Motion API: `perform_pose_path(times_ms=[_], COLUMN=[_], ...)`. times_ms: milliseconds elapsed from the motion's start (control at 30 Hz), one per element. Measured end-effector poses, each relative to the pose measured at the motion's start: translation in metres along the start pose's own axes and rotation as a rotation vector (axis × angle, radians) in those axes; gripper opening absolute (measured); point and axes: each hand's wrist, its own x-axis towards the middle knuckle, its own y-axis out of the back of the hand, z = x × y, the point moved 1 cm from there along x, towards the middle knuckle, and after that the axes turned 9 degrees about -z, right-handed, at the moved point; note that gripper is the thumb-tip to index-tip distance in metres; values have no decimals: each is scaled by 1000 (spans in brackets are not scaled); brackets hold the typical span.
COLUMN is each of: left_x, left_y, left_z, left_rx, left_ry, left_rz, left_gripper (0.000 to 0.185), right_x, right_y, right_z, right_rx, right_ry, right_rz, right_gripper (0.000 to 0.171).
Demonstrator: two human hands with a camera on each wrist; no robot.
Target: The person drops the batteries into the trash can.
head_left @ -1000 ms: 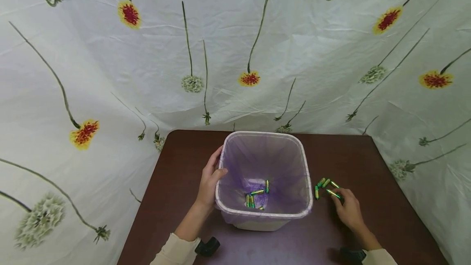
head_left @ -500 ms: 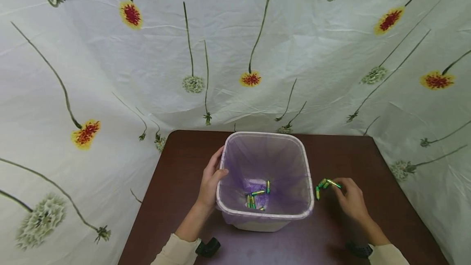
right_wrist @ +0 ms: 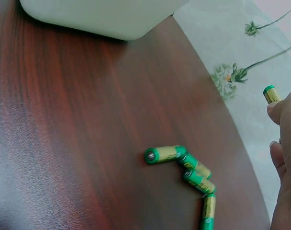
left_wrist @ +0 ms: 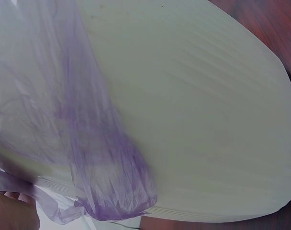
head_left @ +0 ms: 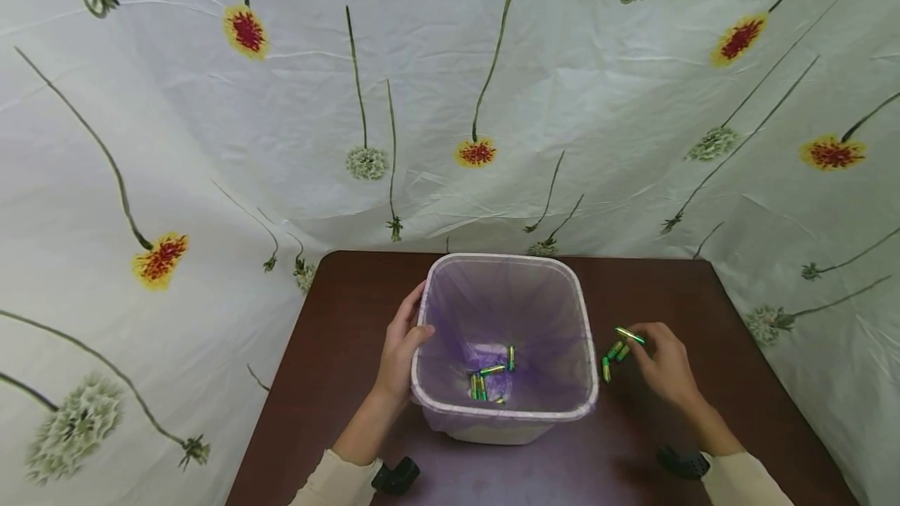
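A pale waste bin (head_left: 492, 435) lined with a thin purple bag (left_wrist: 107, 158) stands mid-table. My left hand (head_left: 401, 354) grips its left rim, thumb hooked over the edge and fingers along the outside. Inside, several green-and-yellow batteries (head_left: 494, 369) lie at the bottom. To the right of the bin, my right hand (head_left: 664, 361) pinches one battery (head_left: 629, 335) between thumb and fingers, raised over the table. Below it, several more batteries (right_wrist: 164, 154) lie in a loose chain on the wood; the hand partly covers this group in the head view.
The dark wooden table (head_left: 358, 295) has a white flowered cloth (head_left: 436, 100) hanging behind it and along both sides. Black wrist devices (head_left: 396, 475) sit at both cuffs. The bag's loose edge hangs over the bin's outside in the left wrist view.
My right hand has lifted the pinched battery away from the others, moving it slightly up and left in the head view. My left hand has stayed on the bin.
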Motion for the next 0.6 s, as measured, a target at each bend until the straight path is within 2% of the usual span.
perform_pose_path(times_ms=[133, 600], left_x=[0, 0], left_y=[0, 0], left_z=[0, -1], left_rx=[7, 8], left_ry=[0, -2], left_rz=[-3, 1], left_gripper=[68, 68], right_x=[7, 23], right_y=[3, 15], right_z=[-3, -19], right_rx=[-11, 6], right_ry=[30, 52], right_rz=[12, 2], right_gripper=[18, 20])
